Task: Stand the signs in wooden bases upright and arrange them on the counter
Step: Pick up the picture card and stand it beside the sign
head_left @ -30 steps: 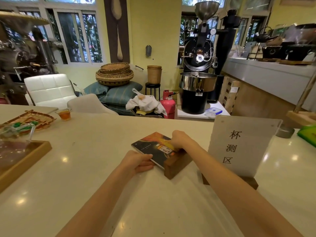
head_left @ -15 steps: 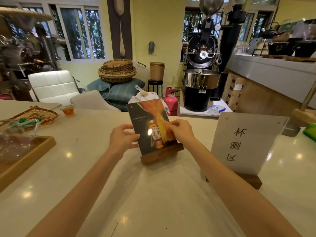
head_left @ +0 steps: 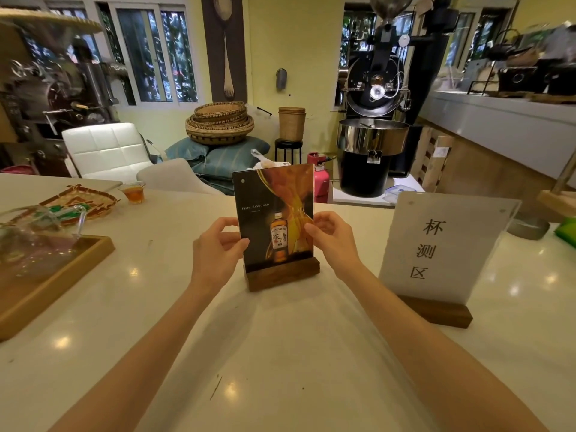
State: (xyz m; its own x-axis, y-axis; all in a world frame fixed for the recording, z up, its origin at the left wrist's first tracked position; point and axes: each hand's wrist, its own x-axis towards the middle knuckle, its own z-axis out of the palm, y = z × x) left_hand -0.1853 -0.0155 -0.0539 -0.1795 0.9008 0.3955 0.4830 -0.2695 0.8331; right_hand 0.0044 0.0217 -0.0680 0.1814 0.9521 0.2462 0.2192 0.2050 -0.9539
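Note:
A dark whisky sign stands upright in its wooden base on the white counter, in the middle of the view. My left hand pinches the sign's left edge and my right hand pinches its right edge. To the right stands a white sign with Chinese characters, upright in its own dark wooden base, a little nearer to me and untouched.
A wooden tray holding clear glassware sits at the left. Behind it lie a woven tray and a small glass of tea. A metal dish and a green object sit far right. Beyond the counter stands a coffee roaster.
The whisky sign lay flat on the counter a second ago. Both hands have tipped it up onto its base, and it now stands upright, facing me squarely.

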